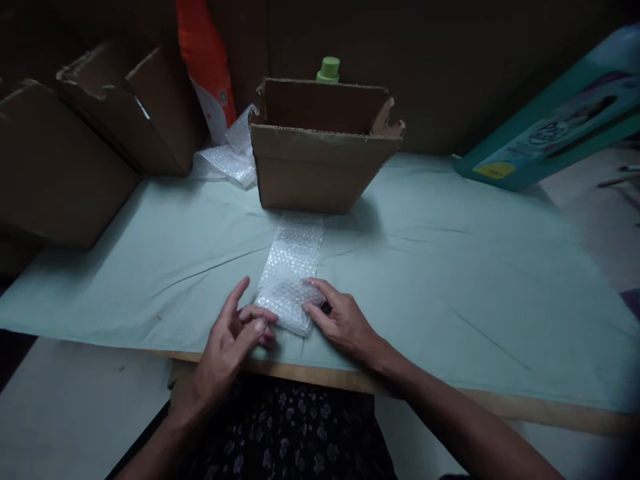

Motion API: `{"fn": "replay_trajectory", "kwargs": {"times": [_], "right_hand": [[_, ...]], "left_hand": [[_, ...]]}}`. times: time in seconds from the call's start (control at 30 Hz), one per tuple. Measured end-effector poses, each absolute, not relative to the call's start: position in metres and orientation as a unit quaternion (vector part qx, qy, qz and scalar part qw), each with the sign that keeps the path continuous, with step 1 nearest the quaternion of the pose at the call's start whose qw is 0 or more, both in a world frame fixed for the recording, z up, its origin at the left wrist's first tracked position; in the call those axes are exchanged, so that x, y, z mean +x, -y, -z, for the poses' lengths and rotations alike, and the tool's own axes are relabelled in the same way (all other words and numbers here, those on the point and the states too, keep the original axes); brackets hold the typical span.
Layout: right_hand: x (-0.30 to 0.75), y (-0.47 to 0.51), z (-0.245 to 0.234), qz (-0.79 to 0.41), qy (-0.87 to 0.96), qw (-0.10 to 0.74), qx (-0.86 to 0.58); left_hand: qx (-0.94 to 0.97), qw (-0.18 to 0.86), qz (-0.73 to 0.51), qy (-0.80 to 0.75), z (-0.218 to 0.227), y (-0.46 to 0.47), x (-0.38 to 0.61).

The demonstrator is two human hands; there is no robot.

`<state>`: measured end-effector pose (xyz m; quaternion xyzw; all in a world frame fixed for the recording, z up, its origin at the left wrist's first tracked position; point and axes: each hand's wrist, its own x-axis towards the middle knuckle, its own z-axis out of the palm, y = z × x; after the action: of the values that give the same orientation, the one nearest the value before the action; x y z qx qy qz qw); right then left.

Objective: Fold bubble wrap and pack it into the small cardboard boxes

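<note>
A strip of bubble wrap (295,250) lies on the cloth-covered table, its near end folded over into a flat bundle. Whether something is inside the fold I cannot tell. My right hand (345,320) grips the right side of that folded end between thumb and fingers, with a small dark patch showing under the palm. At the left edge of the bundle is my left hand (235,337), its index finger raised and its other fingers loosely curled close to the wrap, holding nothing.
Just beyond the strip stands an open cardboard box (310,167), with a green-capped bottle (329,69) behind it. More cardboard boxes (55,167) occupy the left. An orange bottle (205,60) and crumpled bubble wrap (227,157) sit between. A teal bottle (545,127) leans at the right.
</note>
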<state>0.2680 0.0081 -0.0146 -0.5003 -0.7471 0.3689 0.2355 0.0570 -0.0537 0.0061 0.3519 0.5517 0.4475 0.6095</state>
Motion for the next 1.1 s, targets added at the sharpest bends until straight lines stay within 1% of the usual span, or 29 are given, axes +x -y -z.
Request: {"fn": "replay_trajectory", "kwargs": {"times": [0.1,0.2,0.27,0.37,0.47,0.53,0.6,0.73,0.8,0.87,0.93,0.97,1.03,1.1], "right_hand": [[0.269,-0.015,0.016,-0.343,0.762,0.236,-0.496],[0.269,-0.018,0.014,-0.315,0.78,0.228,-0.491],[0.267,-0.022,0.016,-0.277,0.798,0.215,-0.49],[0.267,-0.03,0.021,-0.189,0.834,0.201,-0.479],[0.274,-0.03,0.021,-0.095,0.843,0.23,-0.477],[0.28,-0.023,0.016,-0.056,0.845,0.259,-0.464],[0.281,-0.012,0.012,-0.059,0.861,0.266,-0.429],[0.269,0.003,0.011,-0.106,0.905,0.216,-0.352],[0.263,0.004,0.013,-0.121,0.905,0.214,-0.348],[0.262,0.005,0.012,-0.173,0.889,0.227,-0.359],[0.268,0.008,0.008,-0.242,0.867,0.239,-0.363],[0.271,0.011,0.006,-0.258,0.858,0.249,-0.368],[0.279,0.017,0.002,-0.233,0.85,0.278,-0.383],[0.282,0.021,0.001,-0.166,0.854,0.3,-0.391]], "left_hand": [[0.509,0.424,-0.402,-0.632,-0.001,0.061,0.051],[0.65,0.257,-0.372,-0.61,0.006,0.059,0.044],[0.721,0.178,-0.346,-0.574,0.008,0.055,0.041],[0.797,0.118,-0.268,-0.529,0.009,0.049,0.037],[0.837,0.097,-0.202,-0.5,0.01,0.047,0.033],[0.848,0.088,-0.19,-0.487,0.012,0.045,0.031],[0.853,0.078,-0.191,-0.48,0.015,0.041,0.029],[0.849,0.045,-0.217,-0.48,0.02,0.029,0.03],[0.844,0.039,-0.248,-0.474,0.018,0.027,0.032],[0.839,0.09,-0.273,-0.461,0.013,0.03,0.032],[0.822,0.184,-0.278,-0.462,0.008,0.035,0.032],[0.808,0.224,-0.275,-0.47,0.007,0.038,0.032],[0.785,0.259,-0.274,-0.491,0.007,0.039,0.033],[0.781,0.24,-0.28,-0.504,0.011,0.034,0.037]]}}
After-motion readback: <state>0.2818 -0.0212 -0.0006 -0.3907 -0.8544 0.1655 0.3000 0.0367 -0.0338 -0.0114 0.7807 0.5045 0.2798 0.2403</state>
